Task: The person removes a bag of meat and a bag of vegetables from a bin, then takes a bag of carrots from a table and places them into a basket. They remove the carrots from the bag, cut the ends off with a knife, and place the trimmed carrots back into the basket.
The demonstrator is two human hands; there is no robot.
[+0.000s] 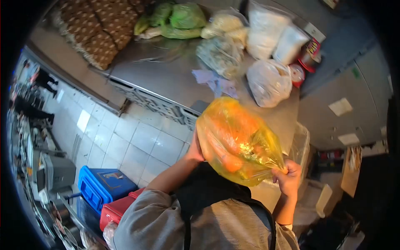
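Observation:
A full yellow see-through plastic bag (239, 139) is held up in front of my chest. Orange, long shapes that look like carrots show through it, with a darker green patch on the right side. My left hand (196, 148) supports the bag from its left side, its fingers mostly hidden behind the plastic. At the lower right corner, my right hand (288, 175) pinches the gathered plastic between closed fingers. Just beyond the bag, a crumpled lilac cloth or sheet (214, 82) lies on the metal table (154, 68).
Green bags (183, 18), a pale knotted bag (221, 56), a white bag (268, 83) and a red-ended roll (296, 74) stand along the table's back. A patterned brown cushion (98, 27) sits at left. Blue (104, 185) and red (114, 210) bins stand behind my left side.

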